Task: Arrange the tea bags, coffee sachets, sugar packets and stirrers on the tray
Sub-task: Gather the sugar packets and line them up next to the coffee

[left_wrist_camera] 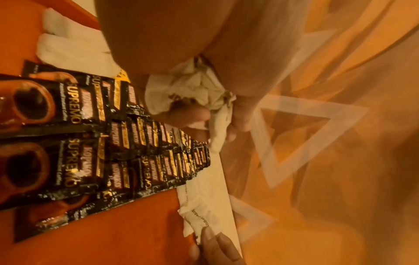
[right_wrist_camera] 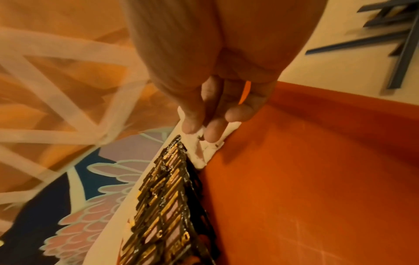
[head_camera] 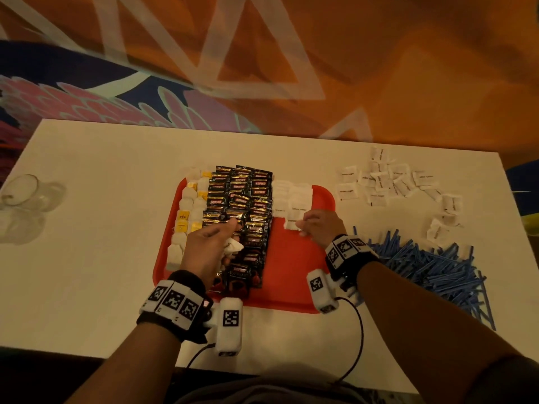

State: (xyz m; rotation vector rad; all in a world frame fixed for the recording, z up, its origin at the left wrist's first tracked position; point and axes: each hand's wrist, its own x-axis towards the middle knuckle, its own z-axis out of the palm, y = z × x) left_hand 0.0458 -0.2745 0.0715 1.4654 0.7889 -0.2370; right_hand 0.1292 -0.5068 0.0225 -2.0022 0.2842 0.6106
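Note:
A red tray [head_camera: 291,275] holds tea bags [head_camera: 186,205] along its left side, rows of black coffee sachets [head_camera: 242,205] in the middle and white sugar packets [head_camera: 291,199] to their right. My left hand [head_camera: 210,246] hovers over the coffee rows and grips a crumpled bunch of white sugar packets [left_wrist_camera: 192,93]. My right hand [head_camera: 318,225] rests its fingertips [right_wrist_camera: 211,132] on a sugar packet [right_wrist_camera: 204,150] at the near end of the sugar row on the tray.
Loose sugar packets [head_camera: 390,182] lie scattered on the white table [head_camera: 87,228] at the back right. A heap of blue stirrers [head_camera: 431,266] lies right of the tray. Clear glasses [head_camera: 23,193] stand at the far left edge.

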